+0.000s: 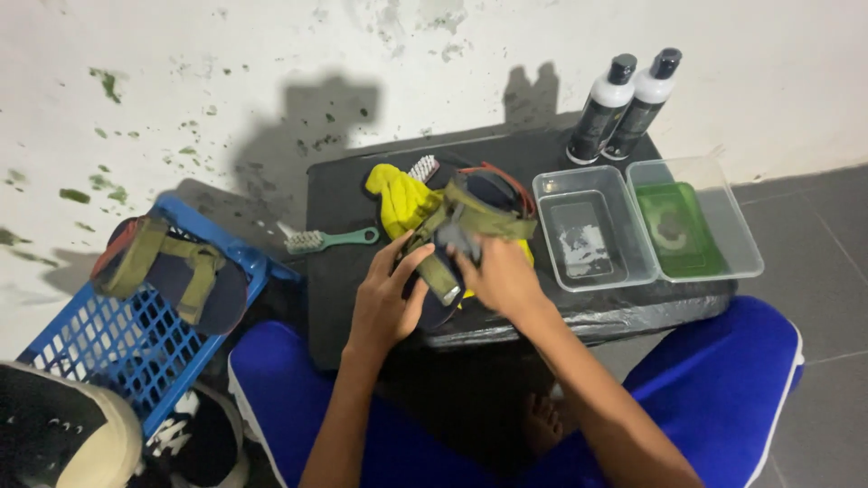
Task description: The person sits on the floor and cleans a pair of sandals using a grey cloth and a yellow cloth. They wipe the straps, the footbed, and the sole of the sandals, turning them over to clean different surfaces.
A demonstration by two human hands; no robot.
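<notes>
White plaster wall with green flecks backs a grey tiled floor, where a person in bright blue trousers sits at a low black table (pixel 344 199). To the person's left a blue plastic crate (pixel 136 343) leans against the wall, carrying a dark sandal with olive straps (pixel 167 267), with other shoes on the floor beside it. On the table's right side sit two clear plastic tubs side by side, one holding a green sponge (pixel 680 230), the other tub (pixel 592 230) a little soapy water. Behind them stand two dark bottles with white shoulders (pixel 624 104), touching each other. At the table's front edge, a matching olive-strapped sandal (pixel 466 230) rests over a yellow cloth (pixel 402 199). The left hand (pixel 389 303) curls around the sandal's near edge, fingers closed on its sole; the right hand (pixel 502 276) closes over the strap. A small green-handled brush (pixel 330 239) lies on the table just left of the cloth.
</notes>
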